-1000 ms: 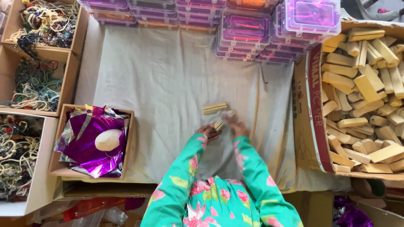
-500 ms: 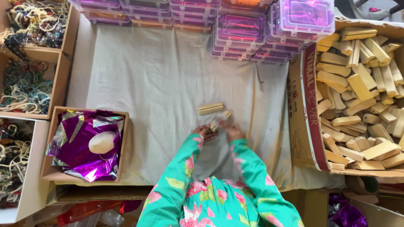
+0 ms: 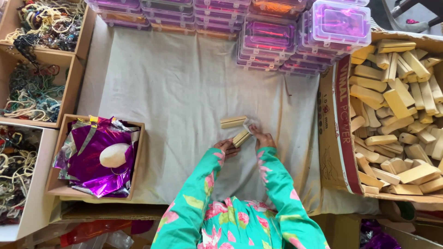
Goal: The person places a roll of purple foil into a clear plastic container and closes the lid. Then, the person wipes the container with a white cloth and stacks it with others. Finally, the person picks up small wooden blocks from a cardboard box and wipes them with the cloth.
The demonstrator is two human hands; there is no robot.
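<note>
A person in turquoise floral sleeves works over a pale cloth (image 3: pixel 184 92) spread on the floor, seen from above. The left hand (image 3: pixel 226 147) and right hand (image 3: pixel 262 137) meet around a small grooved wooden block (image 3: pixel 241 138), fingers closed on its 2 ends, with a scrap of clear wrap at the right fingertips. A second wooden block (image 3: pixel 233 121) lies flat on the cloth just beyond the hands, close to the held one but not touching it. To the right, an open cardboard carton (image 3: pixel 339 143) is heaped with similar pale wooden blocks (image 3: pixel 397 106). To the left, a smaller cardboard box (image 3: pixel 134 161) holds crumpled purple foil sheets (image 3: pixel 87 161) with a white oval lump (image 3: pixel 115 155) resting on top. Stacks of clear lidded plastic boxes (image 3: pixel 277 37) with purple contents line the far edge, and trays of tangled coloured cord (image 3: pixel 34 87) sit at far left.
</note>
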